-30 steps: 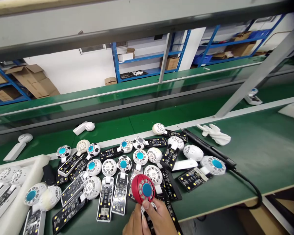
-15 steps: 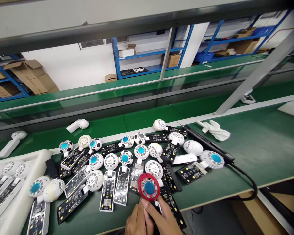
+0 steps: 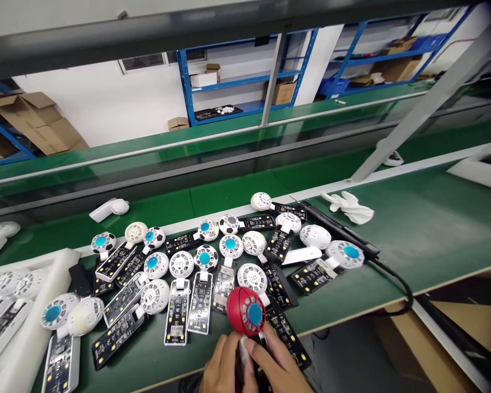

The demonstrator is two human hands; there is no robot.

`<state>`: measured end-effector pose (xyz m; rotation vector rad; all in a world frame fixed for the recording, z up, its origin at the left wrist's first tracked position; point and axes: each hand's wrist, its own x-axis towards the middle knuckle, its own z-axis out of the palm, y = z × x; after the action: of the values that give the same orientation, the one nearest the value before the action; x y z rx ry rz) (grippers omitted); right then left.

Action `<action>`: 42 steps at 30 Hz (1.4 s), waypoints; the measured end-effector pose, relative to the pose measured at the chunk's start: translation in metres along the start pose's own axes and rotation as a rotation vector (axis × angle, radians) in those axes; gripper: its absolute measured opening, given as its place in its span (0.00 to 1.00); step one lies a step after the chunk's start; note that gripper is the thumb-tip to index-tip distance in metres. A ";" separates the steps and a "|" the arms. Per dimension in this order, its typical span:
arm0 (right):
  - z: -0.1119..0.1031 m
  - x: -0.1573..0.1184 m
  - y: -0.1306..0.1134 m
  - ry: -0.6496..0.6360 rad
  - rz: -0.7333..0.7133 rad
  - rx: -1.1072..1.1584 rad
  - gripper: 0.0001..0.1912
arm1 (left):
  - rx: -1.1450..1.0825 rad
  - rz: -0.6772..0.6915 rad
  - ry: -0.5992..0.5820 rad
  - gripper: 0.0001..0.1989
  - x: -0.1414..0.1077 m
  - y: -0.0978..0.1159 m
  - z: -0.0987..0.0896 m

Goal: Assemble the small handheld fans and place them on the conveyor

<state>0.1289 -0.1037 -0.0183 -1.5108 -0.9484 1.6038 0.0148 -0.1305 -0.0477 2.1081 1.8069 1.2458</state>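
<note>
Both my hands are closed around the lower part of a small handheld fan with a red round head (image 3: 240, 311), at the front edge of the bench. Its head is upright and turned sideways, with a blue disc in the grille facing right. My left hand (image 3: 224, 364) grips from the left, and my right hand (image 3: 279, 361) wraps it from the right, with the thumbs close together. A pale piece shows between the thumbs; the rest of the handle is hidden by my fingers. Just beyond lies a white fan head (image 3: 252, 278) with a bare circuit board.
Several opened fans with exposed boards (image 3: 177, 312) cover the green bench (image 3: 409, 218). A white foam tray (image 3: 45, 305) holding more fans stands at left. To the right lie a black corded tool (image 3: 339, 232) and a white glove (image 3: 349, 207). A slanted metal post (image 3: 409, 109) rises behind.
The red fan's head has turned from facing me to showing its smooth side on the left. Both hands still hold it. The view has shifted slightly.
</note>
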 end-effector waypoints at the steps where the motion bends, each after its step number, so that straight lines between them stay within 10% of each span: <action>1: 0.002 0.000 0.001 0.008 0.006 0.028 0.28 | 0.019 0.010 0.001 0.15 0.001 0.000 -0.002; 10: -0.001 0.007 0.005 -0.282 0.068 0.159 0.34 | 0.223 0.178 0.020 0.14 -0.002 -0.005 -0.006; 17: -0.005 0.010 -0.004 -0.231 0.144 0.181 0.30 | 0.259 0.227 -0.010 0.16 -0.003 -0.004 0.005; 28: -0.005 -0.001 -0.018 -0.199 0.106 0.249 0.20 | 0.242 0.159 -0.411 0.16 -0.005 -0.006 -0.005; 42: -0.007 -0.002 -0.027 -0.202 0.157 0.286 0.15 | 0.348 0.119 -0.275 0.18 -0.007 0.004 -0.006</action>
<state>0.1365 -0.0923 0.0063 -1.2686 -0.6813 1.9418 0.0146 -0.1406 -0.0448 2.4514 1.9046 0.6482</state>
